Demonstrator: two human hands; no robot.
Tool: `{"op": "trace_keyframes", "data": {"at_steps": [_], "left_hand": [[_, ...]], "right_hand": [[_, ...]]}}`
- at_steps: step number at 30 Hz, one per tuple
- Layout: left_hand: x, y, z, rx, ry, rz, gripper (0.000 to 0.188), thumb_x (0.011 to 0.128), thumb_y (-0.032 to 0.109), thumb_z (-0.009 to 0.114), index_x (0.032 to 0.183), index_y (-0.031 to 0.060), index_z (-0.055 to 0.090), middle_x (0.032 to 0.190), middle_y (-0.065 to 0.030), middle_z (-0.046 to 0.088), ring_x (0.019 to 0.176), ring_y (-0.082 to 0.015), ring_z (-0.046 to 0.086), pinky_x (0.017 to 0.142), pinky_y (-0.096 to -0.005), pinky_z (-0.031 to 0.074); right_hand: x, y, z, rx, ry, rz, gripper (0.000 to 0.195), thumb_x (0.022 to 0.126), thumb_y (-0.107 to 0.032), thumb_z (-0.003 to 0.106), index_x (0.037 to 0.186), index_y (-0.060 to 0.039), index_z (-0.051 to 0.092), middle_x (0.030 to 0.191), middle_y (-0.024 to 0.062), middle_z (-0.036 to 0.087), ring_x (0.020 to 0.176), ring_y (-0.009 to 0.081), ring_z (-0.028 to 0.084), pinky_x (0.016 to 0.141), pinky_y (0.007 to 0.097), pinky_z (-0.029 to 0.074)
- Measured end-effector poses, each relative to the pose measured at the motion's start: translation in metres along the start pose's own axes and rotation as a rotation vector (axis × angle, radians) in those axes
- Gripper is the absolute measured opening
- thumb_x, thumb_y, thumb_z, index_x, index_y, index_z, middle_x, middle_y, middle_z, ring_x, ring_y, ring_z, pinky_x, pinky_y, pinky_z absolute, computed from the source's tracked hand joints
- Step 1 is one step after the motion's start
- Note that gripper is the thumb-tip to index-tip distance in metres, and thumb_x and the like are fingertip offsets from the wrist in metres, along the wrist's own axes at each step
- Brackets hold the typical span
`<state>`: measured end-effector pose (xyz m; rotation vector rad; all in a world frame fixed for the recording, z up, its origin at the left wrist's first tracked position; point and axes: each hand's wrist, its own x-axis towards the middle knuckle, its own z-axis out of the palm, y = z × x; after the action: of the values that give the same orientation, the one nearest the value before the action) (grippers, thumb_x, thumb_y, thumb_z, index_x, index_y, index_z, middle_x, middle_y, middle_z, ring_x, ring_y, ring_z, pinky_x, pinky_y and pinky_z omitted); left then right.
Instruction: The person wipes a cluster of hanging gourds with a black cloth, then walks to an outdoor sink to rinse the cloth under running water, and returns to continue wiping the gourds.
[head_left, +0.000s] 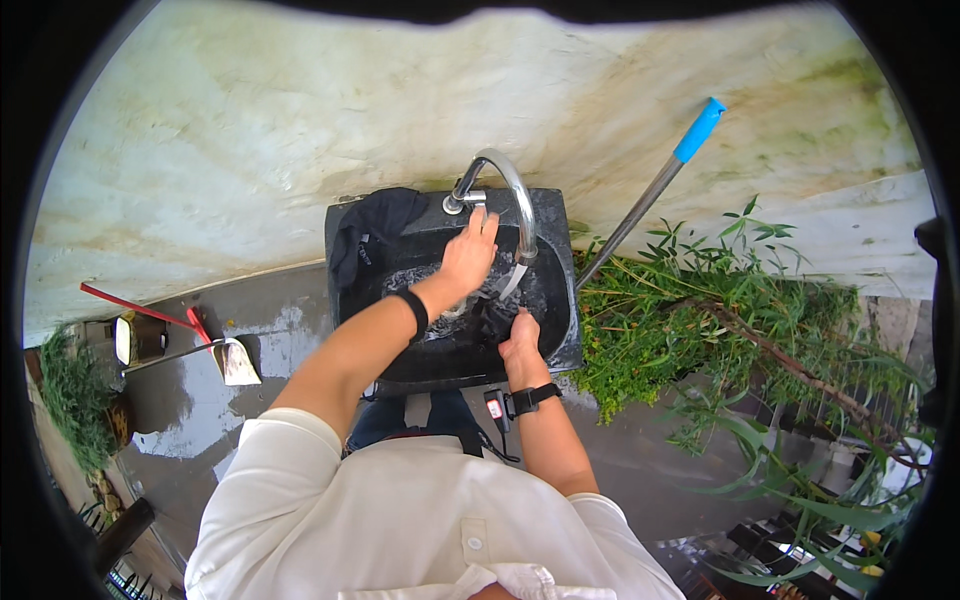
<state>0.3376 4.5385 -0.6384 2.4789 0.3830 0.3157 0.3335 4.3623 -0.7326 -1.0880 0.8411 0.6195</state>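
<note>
Water runs from a curved chrome faucet (517, 195) into a black sink basin (367, 371). My left hand (470, 255) reaches up to the faucet's lever (476, 197), its fingers extended at the lever and apparently holding nothing. Under the stream, at the basin's right side, my right hand (523, 334) grips a wet dark cloth (495, 319); its fingers are partly hidden by the cloth and water. Another dark cloth (382, 217), bearing pale writing, hangs over the sink's back left corner and down into the basin. The water in the basin is rippled.
A stained pale wall (262, 150) rises behind the sink. To the right, a metal pole with a blue grip (697, 131) leans on it, beside leafy plants (645, 315). A long-handled dustpan (236, 361) lies on the wet floor (285, 337) at left.
</note>
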Motion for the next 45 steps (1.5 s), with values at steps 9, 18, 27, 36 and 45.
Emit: {"op": "trace_keyframes", "data": {"at_steps": [9, 18, 27, 36, 45], "left_hand": [[0.075, -0.033, 0.0, 0.342, -0.387, 0.008, 0.059, 0.091, 0.018, 0.059, 0.135, -0.0128, 0.034, 0.137, -0.0331, 0.039, 0.102, -0.0383, 0.065, 0.083, -0.0388, 0.056], [0.111, -0.058, -0.004, 0.144, -0.645, -0.055, 0.029, 0.094, 0.021, 0.06, 0.11, -0.0036, 0.056, 0.093, -0.0216, 0.069, 0.077, -0.0278, 0.071, 0.069, -0.0403, 0.057], [0.101, -0.033, -0.014, -0.012, -0.262, -0.303, 0.03, 0.098, 0.026, 0.051, 0.114, 0.0018, 0.042, 0.102, -0.0266, 0.065, 0.099, -0.0428, 0.063, 0.083, -0.0501, 0.051], [0.063, -0.051, -0.002, -0.259, -0.127, -0.117, 0.058, 0.092, 0.011, 0.054, 0.141, 0.0039, 0.025, 0.108, -0.0316, 0.061, 0.103, -0.0475, 0.058, 0.088, -0.0523, 0.046], [-0.064, 0.002, -0.042, -1.258, -0.604, -1.443, 0.074, 0.091, 0.068, 0.043, 0.133, 0.0075, 0.049, 0.13, -0.0168, 0.057, 0.118, -0.0421, 0.053, 0.091, -0.062, 0.042]], "right_hand": [[-0.042, -0.01, 0.02, -0.386, 0.116, -0.265, 0.034, 0.09, -0.017, 0.059, 0.12, 0.0003, 0.055, 0.114, 0.0125, 0.06, 0.104, 0.0214, 0.054, 0.093, 0.0337, 0.04], [-0.061, -0.017, 0.032, -0.563, 0.08, -0.415, 0.026, 0.089, -0.01, 0.061, 0.112, 0.0014, 0.056, 0.099, 0.0102, 0.062, 0.089, 0.0161, 0.055, 0.08, 0.0299, 0.044], [-0.085, -0.025, 0.035, -0.668, -0.007, -0.564, 0.01, 0.088, -0.006, 0.063, 0.097, -0.0015, 0.06, 0.08, -0.0009, 0.058, 0.072, 0.0079, 0.051, 0.066, 0.024, 0.042], [-0.122, -0.044, 0.043, -0.666, -0.101, -0.663, 0.02, 0.083, -0.008, 0.068, 0.1, 0.0017, 0.061, 0.078, 0.0042, 0.062, 0.071, 0.0122, 0.055, 0.068, 0.0274, 0.046], [-0.149, -0.047, 0.054, -0.799, -0.561, -0.816, 0.021, 0.079, -0.003, 0.069, 0.099, 0.0005, 0.064, 0.094, 0.0096, 0.065, 0.091, 0.0185, 0.062, 0.082, 0.0285, 0.047]]}}
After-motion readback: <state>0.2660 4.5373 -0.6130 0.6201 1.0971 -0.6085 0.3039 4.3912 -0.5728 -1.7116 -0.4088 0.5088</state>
